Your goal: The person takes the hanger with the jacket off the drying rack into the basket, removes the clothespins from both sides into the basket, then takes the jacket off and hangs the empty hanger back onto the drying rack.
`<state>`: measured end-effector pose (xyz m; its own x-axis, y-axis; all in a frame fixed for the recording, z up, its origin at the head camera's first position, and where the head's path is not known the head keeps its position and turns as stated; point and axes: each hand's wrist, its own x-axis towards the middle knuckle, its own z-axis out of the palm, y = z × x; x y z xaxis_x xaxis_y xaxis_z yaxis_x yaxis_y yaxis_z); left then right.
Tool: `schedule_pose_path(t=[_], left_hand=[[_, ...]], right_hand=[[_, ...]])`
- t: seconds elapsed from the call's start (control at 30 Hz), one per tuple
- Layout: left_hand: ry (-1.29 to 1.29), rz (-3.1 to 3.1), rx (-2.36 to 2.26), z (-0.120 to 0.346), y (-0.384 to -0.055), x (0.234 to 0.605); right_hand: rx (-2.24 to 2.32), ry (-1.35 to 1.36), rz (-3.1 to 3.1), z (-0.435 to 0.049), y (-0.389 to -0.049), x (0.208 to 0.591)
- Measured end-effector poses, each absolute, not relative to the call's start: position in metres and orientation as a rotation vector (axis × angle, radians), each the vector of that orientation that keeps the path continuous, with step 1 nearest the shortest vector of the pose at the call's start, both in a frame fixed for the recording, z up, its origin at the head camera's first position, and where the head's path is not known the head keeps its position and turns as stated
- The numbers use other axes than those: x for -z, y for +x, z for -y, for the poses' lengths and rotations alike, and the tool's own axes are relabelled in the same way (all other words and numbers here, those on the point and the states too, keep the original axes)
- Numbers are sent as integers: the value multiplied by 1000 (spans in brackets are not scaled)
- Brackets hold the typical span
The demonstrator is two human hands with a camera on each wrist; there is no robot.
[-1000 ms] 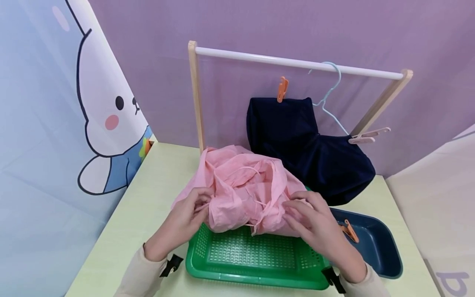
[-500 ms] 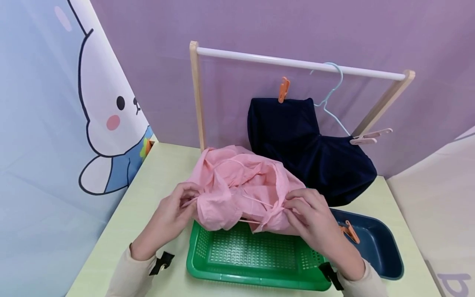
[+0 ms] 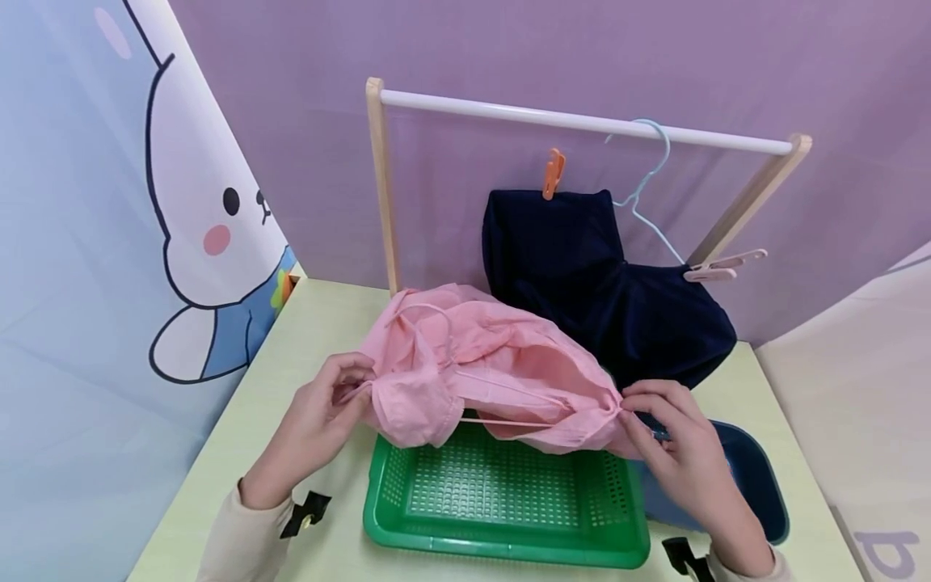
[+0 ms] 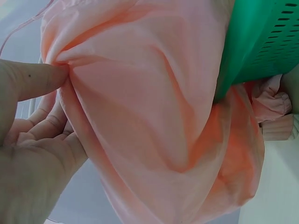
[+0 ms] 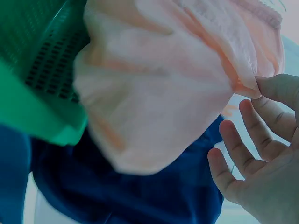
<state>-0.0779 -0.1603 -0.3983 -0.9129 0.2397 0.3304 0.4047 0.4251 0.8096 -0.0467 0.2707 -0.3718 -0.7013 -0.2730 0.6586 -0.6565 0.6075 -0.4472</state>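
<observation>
Left hand [image 3: 309, 424] and right hand [image 3: 687, 449]: each grip pinches one side of a thin, crumpled pink cloth garment [image 3: 512, 343], spread over the far part of a green perforated plastic basket [image 3: 502, 549]. Right wrist view: lower fingers spread apart, partly hidden in head view. Behind: smooth navy fabric garment [image 3: 556, 250]. Dark-blue rounded tray [image 3: 760, 477] just right of basket; pale worktop [image 3: 218, 489] gives wider room left.

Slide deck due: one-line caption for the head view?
Left hand and right hand pinch pink cloth over a green basket, dark garment hanging behind.
</observation>
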Motion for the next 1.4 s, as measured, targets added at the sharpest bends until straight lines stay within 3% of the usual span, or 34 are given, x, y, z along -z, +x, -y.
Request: schedule_pose_path(t=[0.2,0.77,1.03,1.4], left_hand=[[-564,2483,1495,162,-79,399],[-594,2483,1578,168,-79,398],[-571,2488,1573,168,-79,398],[-565,2497,1579,165,-79,398]], right_hand=[[-942,547,2432,-290,-37,376],[-895,422,2418,-310,-41,390],[-992,606,2338,-291,-40,386],[-756,846,2264,-257,-54,382]])
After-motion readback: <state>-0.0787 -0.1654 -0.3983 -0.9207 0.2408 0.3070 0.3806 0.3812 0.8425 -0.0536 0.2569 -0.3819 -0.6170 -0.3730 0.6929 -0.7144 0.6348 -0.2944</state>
